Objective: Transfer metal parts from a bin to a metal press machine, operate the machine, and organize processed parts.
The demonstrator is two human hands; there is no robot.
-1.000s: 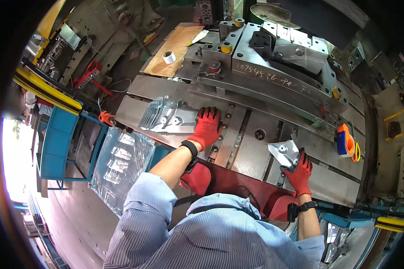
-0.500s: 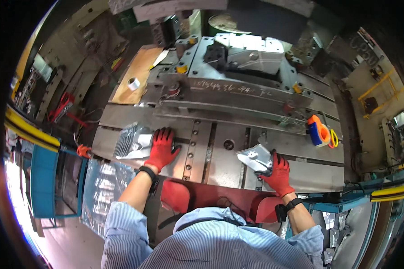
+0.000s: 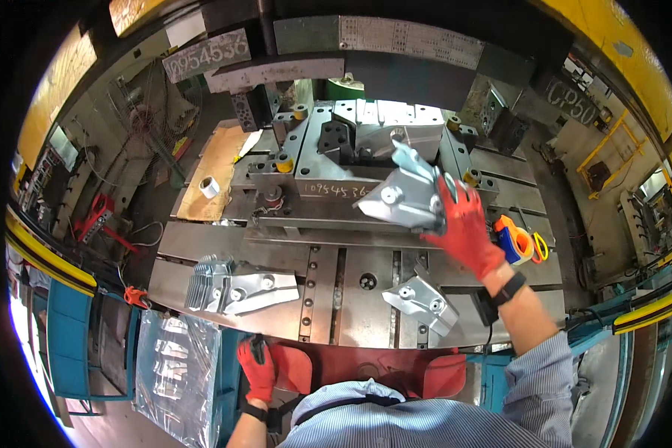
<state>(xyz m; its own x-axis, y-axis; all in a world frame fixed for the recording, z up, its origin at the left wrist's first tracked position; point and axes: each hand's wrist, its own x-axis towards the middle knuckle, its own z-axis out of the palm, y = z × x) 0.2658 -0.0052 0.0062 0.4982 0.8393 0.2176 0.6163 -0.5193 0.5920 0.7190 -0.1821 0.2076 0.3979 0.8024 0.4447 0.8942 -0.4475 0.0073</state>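
Note:
My right hand [image 3: 464, 228], in a red glove with dark fingertips, grips a bent sheet-metal bracket [image 3: 400, 196] by its right side. The bracket is tilted above the table, in front of the steel die [image 3: 328, 166], and hides part of it. A similar bracket [image 3: 422, 302] lies on the table below my right hand. At the left, several nested brackets [image 3: 250, 291] lie in a row on the table. My left hand [image 3: 257, 367], also red-gloved, hangs low by the table's front edge with fingers curled; nothing shows in it.
A tape roll in an orange and blue holder [image 3: 514, 243] and yellow-handled scissors [image 3: 540, 247] lie at the table's right. A white roll [image 3: 210, 187] stands on cardboard [image 3: 201, 201] at the back left. The heavy upper press block [image 3: 411, 41] hangs over the die. Bagged parts [image 3: 173, 366] lie at lower left.
My right hand has risen from the table toward the die and now holds a bracket up. My left hand has left the nested brackets and drawn back toward my body. The view has tilted upward.

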